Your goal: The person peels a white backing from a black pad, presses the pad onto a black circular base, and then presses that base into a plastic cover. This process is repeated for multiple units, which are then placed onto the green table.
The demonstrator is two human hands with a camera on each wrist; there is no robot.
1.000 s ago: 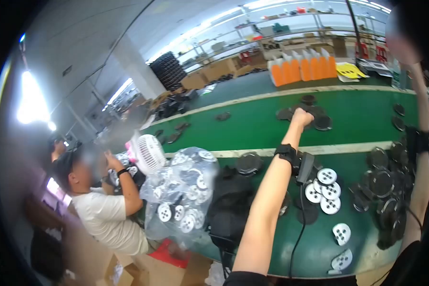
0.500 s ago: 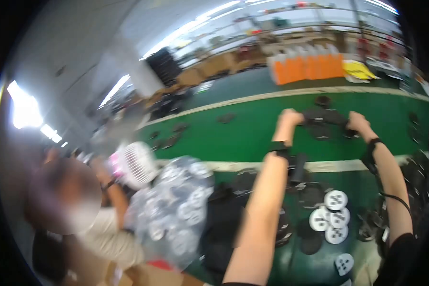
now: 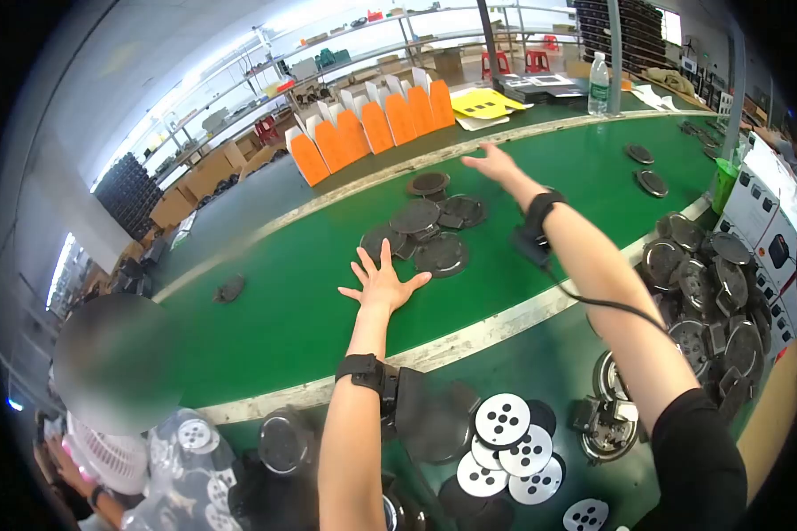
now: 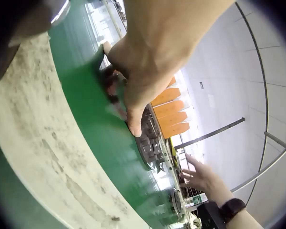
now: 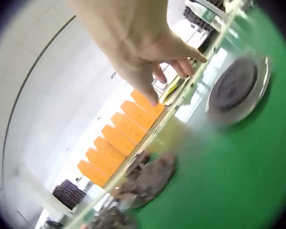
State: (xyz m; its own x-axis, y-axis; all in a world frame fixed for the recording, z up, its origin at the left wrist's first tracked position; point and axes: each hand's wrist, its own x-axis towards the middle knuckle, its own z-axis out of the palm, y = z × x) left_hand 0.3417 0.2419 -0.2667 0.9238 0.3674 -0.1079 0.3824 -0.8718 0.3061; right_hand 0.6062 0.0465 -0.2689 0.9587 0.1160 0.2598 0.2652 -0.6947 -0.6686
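A cluster of dark round discs [image 3: 416, 217] lies on the green belt, some overlapping. My left hand [image 3: 383, 281] is at the cluster's near edge, fingers spread. In the left wrist view, the thumb of that hand [image 4: 150, 67] shows close beside a disc [image 4: 151, 150]. Beyond the cluster, to its right, my right hand [image 3: 498, 166] reaches out with fingers extended and nothing in it. The right wrist view shows this hand [image 5: 148, 52] above the belt, with one round disc [image 5: 236, 88] to its right and another [image 5: 150, 181] below.
White discs with black holes [image 3: 505, 447] are stacked on the near table. Dark round parts [image 3: 708, 292] are heaped at right beside white boxes [image 3: 757, 208]. Orange cartons [image 3: 372, 124], yellow sheets [image 3: 487, 103] and a water bottle [image 3: 599, 84] stand behind the belt.
The head view has swung right. My right hand came in from the far right to the disc cluster, then moved off it. Both hands, curled at the cluster half a second ago, now have extended fingers.
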